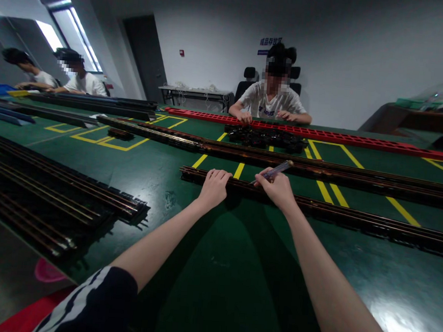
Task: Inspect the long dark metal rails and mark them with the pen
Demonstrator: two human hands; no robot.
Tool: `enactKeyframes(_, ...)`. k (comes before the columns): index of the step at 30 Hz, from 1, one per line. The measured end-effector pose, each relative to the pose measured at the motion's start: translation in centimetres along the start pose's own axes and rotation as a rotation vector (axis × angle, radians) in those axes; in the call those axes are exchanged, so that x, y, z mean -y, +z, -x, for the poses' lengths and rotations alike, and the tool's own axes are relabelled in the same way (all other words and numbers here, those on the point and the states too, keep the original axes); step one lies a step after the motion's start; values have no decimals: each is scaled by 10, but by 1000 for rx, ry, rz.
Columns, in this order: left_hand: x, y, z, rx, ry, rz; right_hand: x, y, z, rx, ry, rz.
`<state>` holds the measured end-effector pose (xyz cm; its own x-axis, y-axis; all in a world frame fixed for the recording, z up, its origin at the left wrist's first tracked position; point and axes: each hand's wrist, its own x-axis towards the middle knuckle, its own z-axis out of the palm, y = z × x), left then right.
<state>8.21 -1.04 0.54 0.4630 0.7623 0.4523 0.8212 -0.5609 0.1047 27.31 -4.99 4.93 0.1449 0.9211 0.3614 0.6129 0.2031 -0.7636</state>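
- Left hand (215, 187) grips a dark rail (355, 217).
- Right hand (277, 188) pinches a pen-like tool (281, 168) over it.
- More rails (58, 173) lie by the bench's (167, 169) near edge.

Black rail (355, 220) cut off at right, pen-like tool (281, 168) with indistinct tip, pink basin (47, 271) partly hidden

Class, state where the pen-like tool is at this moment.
In the head view, the pen-like tool is in the right hand, just right of centre; its tip points down-left at the long dark rail, toward the left hand.
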Motion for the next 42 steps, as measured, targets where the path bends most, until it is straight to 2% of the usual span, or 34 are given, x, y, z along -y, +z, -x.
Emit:
enactKeyframes(8,0,-2,-2,88,70,33,-2,5,0,40,9,-34)
enactKeyframes(19,-1,2,-3,45,86,-48,-8,8,1,10,-80,-35)
enactKeyframes(33,-3,3,-1,15,58,-56,-2,7,2,42,-34,-19)
enactKeyframes(42,-2,3,0,6,72,-33,-7,9,1,41,-42,-75)
